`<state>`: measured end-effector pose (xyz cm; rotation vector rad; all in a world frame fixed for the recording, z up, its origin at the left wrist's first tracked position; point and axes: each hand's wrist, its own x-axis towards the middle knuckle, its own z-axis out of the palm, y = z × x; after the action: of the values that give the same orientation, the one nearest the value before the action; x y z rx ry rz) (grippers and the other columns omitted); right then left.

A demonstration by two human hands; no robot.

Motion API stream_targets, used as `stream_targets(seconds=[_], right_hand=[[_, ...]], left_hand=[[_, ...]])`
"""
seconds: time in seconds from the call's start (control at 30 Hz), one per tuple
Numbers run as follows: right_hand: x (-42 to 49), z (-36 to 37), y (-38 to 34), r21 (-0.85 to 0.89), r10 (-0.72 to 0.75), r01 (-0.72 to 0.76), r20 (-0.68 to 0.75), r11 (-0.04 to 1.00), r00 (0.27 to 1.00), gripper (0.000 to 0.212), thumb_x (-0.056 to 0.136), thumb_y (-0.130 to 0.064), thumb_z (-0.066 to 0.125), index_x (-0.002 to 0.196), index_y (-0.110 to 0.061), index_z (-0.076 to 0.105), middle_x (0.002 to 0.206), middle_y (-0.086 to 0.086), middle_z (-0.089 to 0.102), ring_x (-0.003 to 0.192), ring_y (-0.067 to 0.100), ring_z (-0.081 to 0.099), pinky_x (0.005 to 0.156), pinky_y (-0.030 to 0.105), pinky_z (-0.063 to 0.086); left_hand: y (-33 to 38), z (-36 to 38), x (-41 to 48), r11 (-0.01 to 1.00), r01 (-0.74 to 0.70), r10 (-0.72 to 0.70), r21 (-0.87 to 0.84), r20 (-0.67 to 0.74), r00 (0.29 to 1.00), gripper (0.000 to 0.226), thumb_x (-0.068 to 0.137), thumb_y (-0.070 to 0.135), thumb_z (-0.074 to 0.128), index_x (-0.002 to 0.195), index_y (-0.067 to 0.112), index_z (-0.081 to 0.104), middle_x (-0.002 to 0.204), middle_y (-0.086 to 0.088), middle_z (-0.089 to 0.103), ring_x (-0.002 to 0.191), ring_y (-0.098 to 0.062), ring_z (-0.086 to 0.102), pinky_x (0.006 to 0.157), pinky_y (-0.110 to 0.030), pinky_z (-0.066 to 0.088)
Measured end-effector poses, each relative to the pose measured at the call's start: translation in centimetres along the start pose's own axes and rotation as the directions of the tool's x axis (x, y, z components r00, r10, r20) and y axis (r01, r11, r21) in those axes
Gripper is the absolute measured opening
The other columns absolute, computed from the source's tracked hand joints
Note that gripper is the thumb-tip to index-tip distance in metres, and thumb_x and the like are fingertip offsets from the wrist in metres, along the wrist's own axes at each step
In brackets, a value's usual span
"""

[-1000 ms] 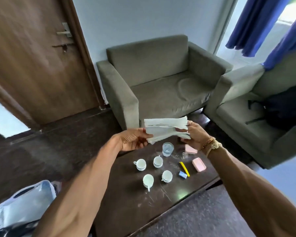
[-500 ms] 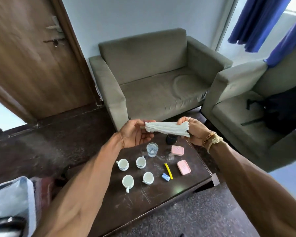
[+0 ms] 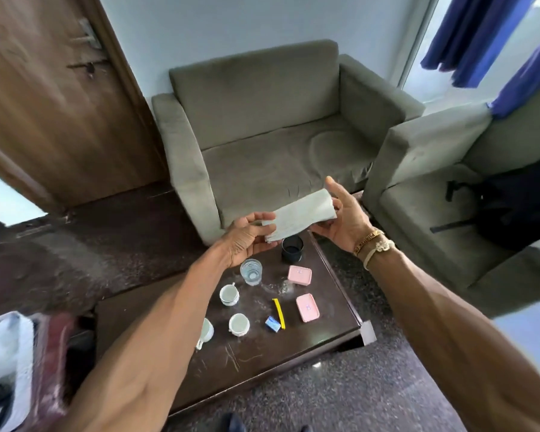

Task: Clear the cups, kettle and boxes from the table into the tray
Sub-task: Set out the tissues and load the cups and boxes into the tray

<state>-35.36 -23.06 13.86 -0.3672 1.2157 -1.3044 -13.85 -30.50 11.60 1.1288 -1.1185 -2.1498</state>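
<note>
Head view. The left hand point(image 3: 245, 236) and right hand point(image 3: 343, 221) hold a folded cloth point(image 3: 300, 215) between them in the air, above the far end of the dark worktop point(image 3: 247, 369). The left fingers point(image 3: 256, 243) and thumb pinch the cloth's near corner. The right fingers are extended and uncurled, and the far end lies against them, so this hand supports the cloth without clamping it. Held level between two hands, the cloth looks set for folding or wiping, not for carrying.

Every visible task thing stands on the worktop below the hands: three white cups point(image 3: 229, 294), partly hidden by the left forearm, and two pink boxes point(image 3: 307, 307) toward the right edge. No tray and no sure kettle appear in frame, so clearing is judged not yet begun.

A water glass point(image 3: 251, 272), a black container point(image 3: 292, 249), a yellow stick point(image 3: 279, 313) and a small blue packet point(image 3: 272, 324) lie among them. The cloth occupies both hands and must be put down before anything is lifted. A grey sofa point(image 3: 262, 135) stands beyond, and an armchair point(image 3: 434, 182) bearing a black bag point(image 3: 512, 198) is at right.
</note>
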Motion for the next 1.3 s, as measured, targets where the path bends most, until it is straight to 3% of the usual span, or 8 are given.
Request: stream_targets(seconds=[0.27, 0.4, 0.6, 0.8, 0.9, 1.0, 1.1, 1.3], right_hand=[[2.3, 0.3, 0.6, -0.041, -0.048, 0.035, -0.373, 0.999, 0.926, 0.024, 0.07, 0.01, 0.077, 0.078, -0.009, 0.063, 0.069, 0.005, 0.066, 0.054, 0.015, 0.065, 0.043, 0.02, 0.05], [3.7, 1.5, -0.9, 0.113, -0.068, 0.12, -0.386, 0.986, 0.92, 0.029, 0.068, 0.002, 0.081, 0.088, -0.01, 0.063, 0.076, 0.006, 0.066, 0.051, 0.013, 0.062, 0.047, 0.021, 0.046], [5.6, 3.6, -0.9, -0.08, -0.18, 0.165, -0.257, 0.983, 0.949, 0.031, 0.076, -0.003, 0.079, 0.104, -0.004, 0.067, 0.107, 0.014, 0.074, 0.099, 0.034, 0.071, 0.091, 0.048, 0.057], [8.1, 2.6, -0.7, -0.273, -0.284, 0.179, -0.419, 0.945, 0.863, 0.013, 0.079, -0.004, 0.071, 0.086, -0.013, 0.065, 0.094, 0.018, 0.074, 0.087, 0.039, 0.072, 0.079, 0.059, 0.058], [9.4, 1.7, -0.5, -0.49, -0.395, 0.149, -0.449, 0.859, 0.801, 0.01, 0.078, -0.015, 0.069, 0.073, -0.02, 0.062, 0.079, 0.001, 0.073, 0.081, 0.027, 0.071, 0.079, 0.046, 0.059], [10.9, 0.7, 0.0, -0.607, -0.503, 0.172, -0.431, 0.776, 0.749, 0.017, 0.081, -0.023, 0.065, 0.067, -0.022, 0.056, 0.063, -0.01, 0.064, 0.067, 0.019, 0.061, 0.065, 0.029, 0.046], [12.8, -0.5, 1.0, -0.672, -0.529, 0.198, -0.331, 0.713, 0.782, 0.011, 0.087, -0.025, 0.062, 0.077, -0.022, 0.062, 0.072, 0.0, 0.067, 0.071, 0.022, 0.061, 0.065, 0.028, 0.043], [16.5, -2.8, 2.8, -0.77, -0.478, 0.157, -0.211, 0.619, 0.852, 0.017, 0.093, -0.029, 0.06, 0.093, -0.015, 0.07, 0.075, 0.004, 0.068, 0.072, 0.027, 0.063, 0.066, 0.033, 0.048]], left_hand=[[-0.6, 1.8, 3.8, 0.998, -0.024, 0.026, 0.058, -0.045, 0.999, 0.029, 0.086, -0.004, 0.069, 0.111, 0.008, 0.059, 0.115, -0.016, 0.062, 0.095, -0.03, 0.065, 0.065, -0.035, 0.063], [1.1, 1.6, 5.4, 0.999, 0.025, -0.026, -0.045, -0.02, 0.999, 0.032, 0.082, -0.005, 0.073, 0.107, 0.011, 0.061, 0.107, -0.013, 0.068, 0.088, -0.029, 0.069, 0.066, -0.034, 0.063], [2.9, 1.7, 7.9, 0.997, -0.004, 0.003, -0.081, -0.022, 1.0, 0.043, 0.083, -0.003, 0.073, 0.12, 0.006, 0.054, 0.117, -0.023, 0.065, 0.086, -0.028, 0.07, 0.064, -0.032, 0.062], [2.3, 2.1, 10.2, 0.996, 0.086, -0.086, -0.019, 0.003, 0.996, 0.046, 0.085, 0.007, 0.075, 0.124, 0.009, 0.05, 0.109, -0.022, 0.067, 0.073, -0.023, 0.069, 0.067, -0.032, 0.063], [1.4, 2.4, 11.5, 0.977, 0.101, -0.089, 0.189, -0.067, 0.994, 0.046, 0.084, 0.014, 0.078, 0.122, 0.011, 0.052, 0.092, -0.013, 0.068, 0.068, -0.018, 0.065, 0.073, -0.034, 0.06], [0.4, 2.9, 13.4, 0.897, 0.027, 0.106, 0.442, -0.273, 0.956, 0.028, 0.081, 0.007, 0.077, 0.103, 0.014, 0.061, 0.09, -0.009, 0.067, 0.07, -0.018, 0.061, 0.07, -0.033, 0.056], [-0.3, 4.0, 15.1, 0.939, -0.021, 0.153, 0.342, -0.365, 0.918, 0.02, 0.085, -0.001, 0.068, 0.089, 0.018, 0.063, 0.082, -0.008, 0.068, 0.064, -0.018, 0.059, 0.066, -0.032, 0.056], [-2.9, 5.5, 19.5, 0.985, 0.042, 0.028, 0.165, -0.398, 0.917, 0.019, 0.096, 0.007, 0.057, 0.11, 0.014, 0.068, 0.104, -0.014, 0.072, 0.087, -0.023, 0.068, 0.084, -0.041, 0.06]])
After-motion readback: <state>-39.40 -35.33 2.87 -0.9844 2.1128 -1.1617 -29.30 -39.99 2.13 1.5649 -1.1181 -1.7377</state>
